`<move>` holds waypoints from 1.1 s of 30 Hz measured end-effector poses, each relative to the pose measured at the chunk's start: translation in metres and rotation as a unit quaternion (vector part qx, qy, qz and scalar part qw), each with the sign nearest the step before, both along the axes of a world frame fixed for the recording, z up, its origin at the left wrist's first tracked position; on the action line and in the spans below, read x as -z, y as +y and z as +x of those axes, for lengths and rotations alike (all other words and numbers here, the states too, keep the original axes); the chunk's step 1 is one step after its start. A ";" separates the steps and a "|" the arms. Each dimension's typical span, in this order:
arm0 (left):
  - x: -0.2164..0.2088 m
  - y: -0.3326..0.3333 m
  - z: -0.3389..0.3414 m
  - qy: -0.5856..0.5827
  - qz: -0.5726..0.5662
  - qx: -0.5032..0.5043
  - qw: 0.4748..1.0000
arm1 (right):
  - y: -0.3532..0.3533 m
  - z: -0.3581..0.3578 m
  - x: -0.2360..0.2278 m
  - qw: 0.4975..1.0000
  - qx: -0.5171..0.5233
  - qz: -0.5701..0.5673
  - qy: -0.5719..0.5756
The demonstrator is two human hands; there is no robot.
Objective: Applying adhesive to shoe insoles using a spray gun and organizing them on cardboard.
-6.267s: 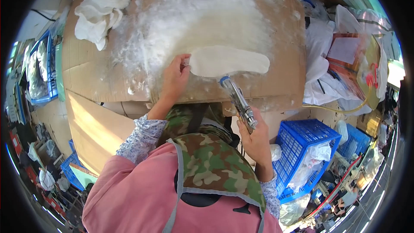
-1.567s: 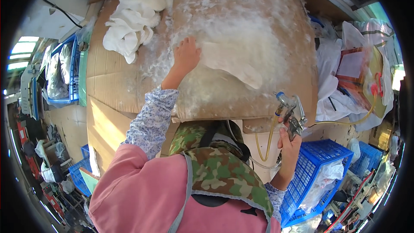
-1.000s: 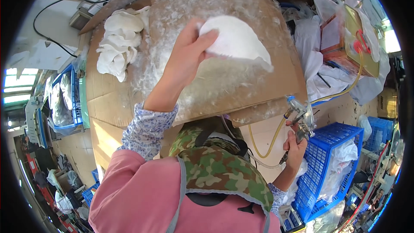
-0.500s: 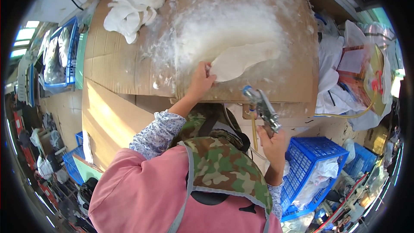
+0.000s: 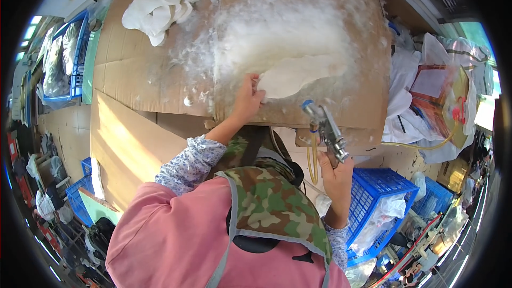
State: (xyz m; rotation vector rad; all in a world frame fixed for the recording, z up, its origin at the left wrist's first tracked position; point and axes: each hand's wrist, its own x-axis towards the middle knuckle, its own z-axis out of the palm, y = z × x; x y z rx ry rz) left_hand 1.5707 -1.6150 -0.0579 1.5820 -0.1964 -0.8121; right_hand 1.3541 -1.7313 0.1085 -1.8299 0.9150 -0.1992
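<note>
A flat white insole-shaped piece (image 5: 298, 76) lies near the front edge of the cardboard-covered table (image 5: 149, 69). My left hand (image 5: 248, 100) pinches its left end between thumb and fingers. In my right hand (image 5: 337, 181) is a metal spray gun (image 5: 329, 130), gripped by its handle. Its blue-ringed nozzle points up and left toward the piece, a short way off from it. A yellowish hose (image 5: 312, 154) hangs down from the gun. Fluffy white residue (image 5: 282, 32) coats the cardboard behind and around the piece.
Several similar white pieces (image 5: 162, 2) are heaped at the table's far left. Blue crates stand at the left (image 5: 84, 69) and lower right (image 5: 373, 181). A container with a red fitting (image 5: 456, 112), its hose running toward me, stands among plastic bags (image 5: 402, 80) at the right.
The view has shifted slightly, so the surroundings sit a little farther left. My left hand still pinches the white piece, and the spray gun stays in my right hand, almost unmoved.
</note>
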 end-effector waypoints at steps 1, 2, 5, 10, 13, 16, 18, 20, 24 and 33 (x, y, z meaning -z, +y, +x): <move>-0.002 0.002 0.002 -0.036 0.015 -0.009 0.999 | 0.001 0.001 -0.004 0.996 0.050 0.068 0.001; -0.004 0.005 0.005 -0.073 0.031 -0.018 0.997 | -0.003 -0.002 -0.001 0.996 0.055 0.068 0.000; -0.019 0.020 0.025 -0.148 0.097 0.024 0.984 | -0.020 -0.016 0.002 0.988 0.140 0.042 -0.042; -0.044 0.009 0.030 -0.454 0.181 0.057 0.871 | -0.027 -0.035 0.000 0.975 0.195 0.059 -0.092; -0.061 -0.040 0.013 -0.591 0.134 0.194 0.771 | -0.027 -0.048 0.007 0.976 0.192 0.063 -0.084; -0.031 -0.105 -0.011 -0.643 0.116 0.260 0.711 | -0.030 -0.046 0.007 0.978 0.176 0.079 -0.082; -0.018 -0.134 -0.022 -0.625 0.046 0.328 0.707 | -0.030 -0.046 0.006 0.975 0.179 0.090 -0.093; -0.008 -0.137 -0.023 -0.624 0.057 0.342 0.700 | -0.030 -0.050 0.006 0.976 0.176 0.095 -0.084; 0.001 -0.138 -0.026 -0.627 0.050 0.331 0.704 | -0.033 -0.055 0.007 0.978 0.165 0.095 -0.085; -0.018 -0.033 -0.013 -0.530 0.076 0.098 0.839 | -0.039 -0.030 0.014 0.989 0.099 0.086 -0.065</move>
